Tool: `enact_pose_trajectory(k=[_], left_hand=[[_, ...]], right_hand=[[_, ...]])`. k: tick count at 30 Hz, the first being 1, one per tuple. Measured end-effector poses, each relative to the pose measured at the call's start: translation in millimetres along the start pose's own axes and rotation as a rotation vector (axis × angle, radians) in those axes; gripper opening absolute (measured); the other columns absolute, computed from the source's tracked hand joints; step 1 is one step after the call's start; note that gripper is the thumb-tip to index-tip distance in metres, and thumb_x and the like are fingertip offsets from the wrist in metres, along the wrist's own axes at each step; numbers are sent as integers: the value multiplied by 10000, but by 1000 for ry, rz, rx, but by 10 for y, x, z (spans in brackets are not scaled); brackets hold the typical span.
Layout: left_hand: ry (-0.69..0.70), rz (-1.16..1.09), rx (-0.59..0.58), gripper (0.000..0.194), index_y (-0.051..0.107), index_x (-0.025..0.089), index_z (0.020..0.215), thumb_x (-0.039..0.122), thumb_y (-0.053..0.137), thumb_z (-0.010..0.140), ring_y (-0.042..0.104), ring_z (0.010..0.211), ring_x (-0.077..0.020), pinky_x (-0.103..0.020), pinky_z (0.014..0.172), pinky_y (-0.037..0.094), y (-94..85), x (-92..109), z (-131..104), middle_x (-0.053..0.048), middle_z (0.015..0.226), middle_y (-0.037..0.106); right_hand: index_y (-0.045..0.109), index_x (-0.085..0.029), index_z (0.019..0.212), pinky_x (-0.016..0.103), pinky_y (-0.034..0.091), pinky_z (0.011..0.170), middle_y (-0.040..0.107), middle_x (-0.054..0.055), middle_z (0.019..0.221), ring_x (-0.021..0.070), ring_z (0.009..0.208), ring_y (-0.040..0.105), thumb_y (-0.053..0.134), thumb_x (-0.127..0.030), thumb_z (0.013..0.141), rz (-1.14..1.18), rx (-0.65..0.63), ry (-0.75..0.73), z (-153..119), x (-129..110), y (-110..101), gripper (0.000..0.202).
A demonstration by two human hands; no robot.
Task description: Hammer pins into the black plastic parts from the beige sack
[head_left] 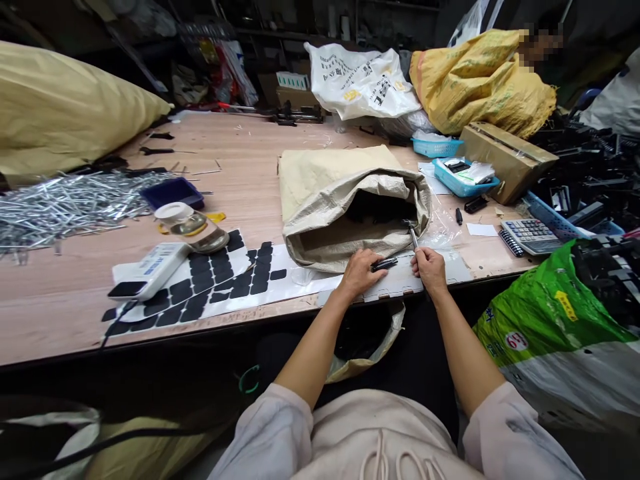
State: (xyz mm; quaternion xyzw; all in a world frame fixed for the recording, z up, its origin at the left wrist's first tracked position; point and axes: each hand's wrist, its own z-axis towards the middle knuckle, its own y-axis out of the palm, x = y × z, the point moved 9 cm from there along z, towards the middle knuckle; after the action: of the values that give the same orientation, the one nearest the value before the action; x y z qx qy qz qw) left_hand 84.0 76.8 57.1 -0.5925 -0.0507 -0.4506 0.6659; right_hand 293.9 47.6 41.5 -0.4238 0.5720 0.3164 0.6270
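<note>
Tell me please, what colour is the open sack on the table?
The sack is beige; it shows best in the head view.

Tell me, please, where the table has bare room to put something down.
Bare wood shows between the dark blue tray and the open sack, and at the front left, between the metal rods and the white device. It is crowded right of the sack: blue basket, cardboard box, calculator.

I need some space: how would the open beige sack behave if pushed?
The open beige sack would probably crumple, since its mouth sags in creased folds. It seems unlikely to roll, lying broad on the table. Its weight is uncertain: the inside looks dark.
</note>
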Motion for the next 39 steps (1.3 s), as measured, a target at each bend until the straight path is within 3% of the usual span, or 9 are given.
enact_pose_trajectory(k=[3, 9, 13, 16, 18, 22, 27, 33, 39], left_hand=[[12, -97, 56, 304, 748, 193, 1023, 236, 849, 740, 590, 909, -222, -356, 855, 490, -34, -67, 18, -28, 911, 666], [-49, -115, 42, 126, 767, 203, 895, 205, 810, 776, 596, 900, -215, -352, 859, 496, 12, -143, 40, -25, 845, 644], [-51, -119, 75, 134, 760, 199, 921, 166, 766, 791, 591, 873, -202, -348, 863, 496, -13, -123, 36, -23, 840, 653], [-50, -121, 88, 111, 750, 190, 893, 155, 749, 787, 589, 849, -199, -346, 850, 497, -27, -107, 33, -22, 826, 652], [-52, -126, 92, 90, 753, 188, 876, 159, 746, 791, 591, 840, -198, -345, 847, 498, -29, -106, 36, -22, 811, 647], [-67, -138, 96, 91, 770, 198, 869, 158, 744, 791, 594, 829, -194, -336, 839, 500, -26, -129, 50, -18, 798, 639], [-64, -142, 81, 131, 796, 197, 912, 165, 746, 795, 588, 834, -194, -329, 834, 494, -16, -142, 67, -19, 794, 628], [-67, -133, 82, 125, 789, 190, 903, 154, 736, 796, 589, 831, -191, -329, 833, 491, -29, -126, 60, -21, 803, 633], [-79, -135, 69, 114, 784, 191, 884, 152, 732, 791, 596, 829, -195, -328, 831, 496, -32, -125, 70, -22, 795, 638]], right_hand=[[686, -178, 799, 200, 440, 373, 622, -12, 628, 97, 446, 525, 656, -512, 801, 6, -7, -19, 5, -23, 2, 336], [731, -157, 936, 237, 458, 419, 688, 30, 716, 121, 485, 545, 650, -552, 824, -49, -24, -93, -176, -75, -48, 418], [775, -159, 1031, 329, 580, 649, 773, 85, 846, 211, 683, 686, 640, -507, 851, -266, -26, -209, -492, -156, -100, 414], [791, -187, 1018, 392, 590, 847, 804, 107, 982, 262, 853, 737, 624, -463, 882, -403, -18, -326, -696, -267, -113, 351], [793, -202, 1014, 406, 584, 892, 808, 108, 1009, 273, 890, 748, 604, -441, 901, -461, -2, -392, -780, -334, -126, 324], [787, -213, 1036, 398, 589, 892, 806, 114, 1015, 275, 912, 758, 572, -423, 932, -543, 37, -494, -860, -390, -154, 318], [788, -212, 1028, 400, 587, 882, 806, 120, 1022, 287, 943, 759, 562, -407, 933, -631, 20, -521, -848, -342, -101, 314], [783, -203, 1048, 391, 586, 901, 802, 121, 1021, 273, 939, 758, 565, -399, 948, -567, 18, -572, -876, -468, -22, 310], [793, -219, 1007, 408, 582, 888, 805, 115, 1023, 287, 935, 753, 577, -419, 910, -580, -26, -477, -847, -336, -4, 310]])
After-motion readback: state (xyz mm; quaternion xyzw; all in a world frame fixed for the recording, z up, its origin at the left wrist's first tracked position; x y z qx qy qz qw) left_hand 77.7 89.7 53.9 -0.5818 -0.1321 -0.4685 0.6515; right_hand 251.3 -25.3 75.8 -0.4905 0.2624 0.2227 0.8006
